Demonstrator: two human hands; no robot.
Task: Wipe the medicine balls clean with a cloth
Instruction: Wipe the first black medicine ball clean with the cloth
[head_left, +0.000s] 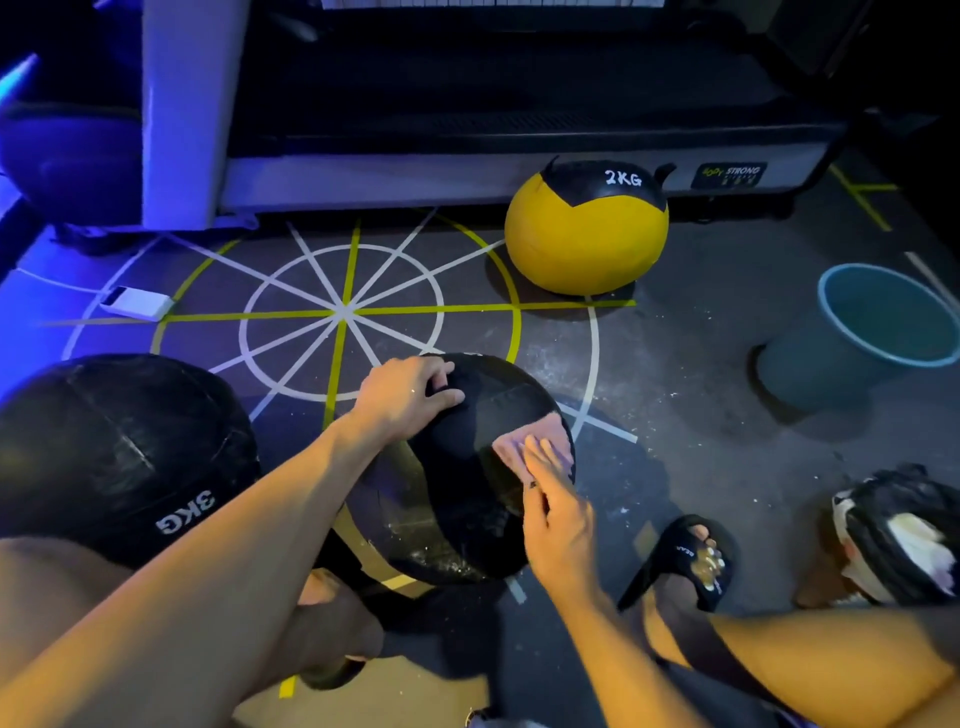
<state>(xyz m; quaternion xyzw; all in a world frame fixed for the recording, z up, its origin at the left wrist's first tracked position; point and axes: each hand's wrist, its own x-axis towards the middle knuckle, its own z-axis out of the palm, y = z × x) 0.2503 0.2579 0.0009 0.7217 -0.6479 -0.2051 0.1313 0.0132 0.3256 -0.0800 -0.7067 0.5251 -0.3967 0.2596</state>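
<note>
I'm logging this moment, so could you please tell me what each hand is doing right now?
Left hand: open, fingers resting on top of the black medicine ball.
Right hand: open, straight fingers pressing the pink cloth against that ball.

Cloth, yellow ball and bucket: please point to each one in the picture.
cloth (519, 444), head view, on its pink middle beside the fingers.
yellow ball (582, 244), head view, on its yellow front.
bucket (826, 306), head view, on its left rim.

"2kg" on yellow ball (586, 234), "3kg" on black ball (119, 457)
</note>
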